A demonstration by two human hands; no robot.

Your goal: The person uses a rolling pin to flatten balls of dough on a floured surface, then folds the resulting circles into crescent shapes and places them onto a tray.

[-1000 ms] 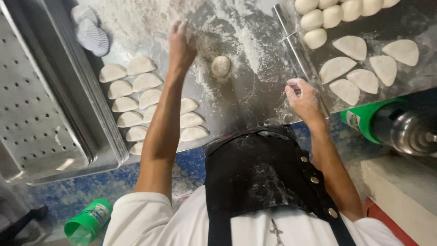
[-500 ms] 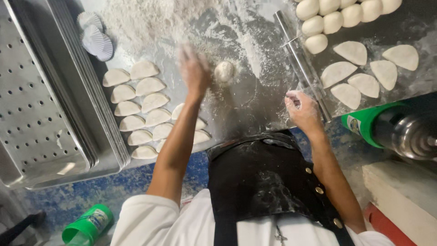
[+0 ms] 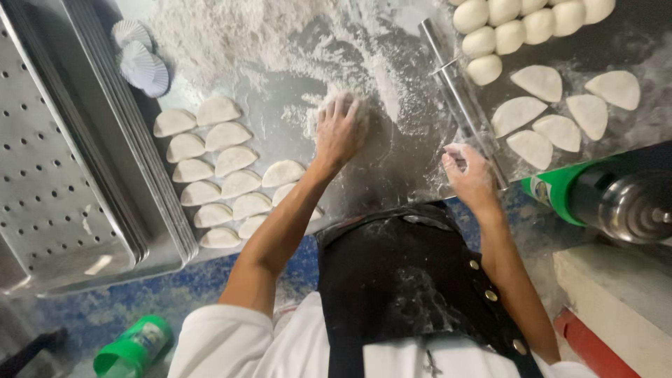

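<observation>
The dough ball [image 3: 346,105] lies on the floured steel table [image 3: 406,161] under the flat, open left hand [image 3: 339,129], beside folded dumplings [image 3: 224,161], while the right hand [image 3: 467,171] loosely curls around the rolling pin [image 3: 458,98].

A floured steel counter [image 3: 294,105] carries folded dough half-moons [image 3: 217,175], round dough balls [image 3: 504,24], a rolling pin [image 3: 462,105] and perforated trays [image 3: 63,175]

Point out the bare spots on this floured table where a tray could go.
Free: between left hand and rolling pin, and floured top beyond. Crowded: folded dough rows by perforated trays; dough balls and folded pieces right.
</observation>
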